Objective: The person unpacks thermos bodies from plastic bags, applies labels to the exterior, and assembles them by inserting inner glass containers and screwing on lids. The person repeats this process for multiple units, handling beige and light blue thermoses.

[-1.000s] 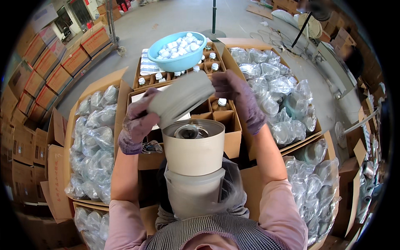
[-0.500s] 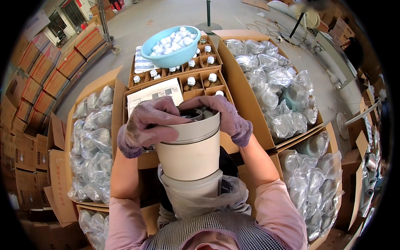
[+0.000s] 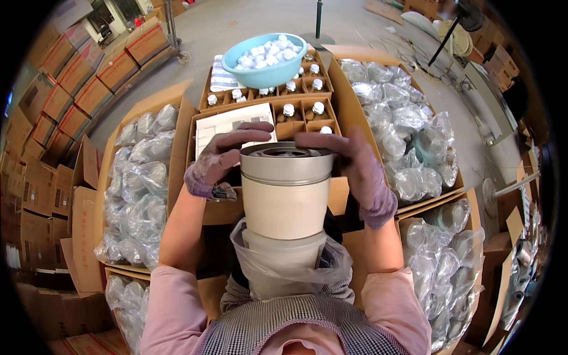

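Observation:
A cream cylindrical container with a broad grey metallic rim stands upright between my arms. Dark round rings show inside its top. Its lower part sits in a clear plastic bag over my lap. I wear mauve work gloves. My left hand is at the rim's left side, fingers stretched out and holding nothing. On the other side, my right hand is spread with its fingertips over the rim's right edge; whether they touch it I cannot tell.
Ahead stand divided cartons with white-capped bottles, a blue basin of white caps and a white flat packet. Open cartons of plastic-wrapped items flank me. Stacked boxes are at far left.
Both hands have come off the container's top and opened, moving apart to its sides. The rings inside the rim now show. The whole view has shifted slightly.

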### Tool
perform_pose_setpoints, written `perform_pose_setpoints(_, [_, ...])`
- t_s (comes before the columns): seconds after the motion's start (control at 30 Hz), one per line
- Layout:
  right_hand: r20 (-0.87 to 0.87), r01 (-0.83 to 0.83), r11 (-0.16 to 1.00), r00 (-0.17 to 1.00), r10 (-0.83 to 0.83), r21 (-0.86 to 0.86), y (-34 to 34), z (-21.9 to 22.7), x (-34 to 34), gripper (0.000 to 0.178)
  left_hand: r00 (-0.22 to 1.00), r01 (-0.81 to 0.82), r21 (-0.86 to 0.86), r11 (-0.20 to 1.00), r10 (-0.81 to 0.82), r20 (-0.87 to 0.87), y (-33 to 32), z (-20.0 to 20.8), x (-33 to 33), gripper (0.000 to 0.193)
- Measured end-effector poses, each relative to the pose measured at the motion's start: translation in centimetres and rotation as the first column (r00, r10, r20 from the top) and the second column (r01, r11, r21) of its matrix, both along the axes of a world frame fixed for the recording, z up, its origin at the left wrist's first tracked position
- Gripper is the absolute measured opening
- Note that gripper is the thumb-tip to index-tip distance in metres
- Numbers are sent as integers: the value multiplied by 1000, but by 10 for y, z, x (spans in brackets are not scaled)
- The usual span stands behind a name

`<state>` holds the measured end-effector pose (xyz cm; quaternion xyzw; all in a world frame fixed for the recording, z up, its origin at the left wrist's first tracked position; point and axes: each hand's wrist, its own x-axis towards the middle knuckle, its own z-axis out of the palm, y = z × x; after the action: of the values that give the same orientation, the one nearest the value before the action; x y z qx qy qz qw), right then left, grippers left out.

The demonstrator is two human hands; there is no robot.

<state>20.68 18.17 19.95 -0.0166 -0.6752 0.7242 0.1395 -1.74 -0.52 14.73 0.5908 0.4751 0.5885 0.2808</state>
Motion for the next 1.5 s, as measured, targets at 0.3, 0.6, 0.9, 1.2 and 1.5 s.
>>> perform_pose_setpoints(0.3, [-328, -390, 744, 914, 240, -543, -3, -81, -49, 56, 715, -389, 162, 907, 409, -567, 7, 66, 99, 26])
perform_pose_setpoints(0.6, [-95, -131, 925, 990, 103, -358, 20, -41, -25, 57, 919, -205, 90, 975, 223, -326, 3, 68, 68, 39])
perform_pose_setpoints(0.9, [-408, -237, 963, 898, 166, -130, 7, -90, -50, 51, 471, -473, 178, 863, 418, -777, 23, 72, 115, 37])
perform_pose_setpoints(1.2, [-510, -353, 929, 822, 253, -108, 7, -50, -17, 76, 952, -298, -165, 940, 280, -123, -31, -15, 12, 54])
perform_pose_setpoints(1.5, [-344, 160, 940, 938, -50, 300, -10, -2, -5, 51, 894, -447, -55, 893, 448, 12, -14, 9, 50, 42])
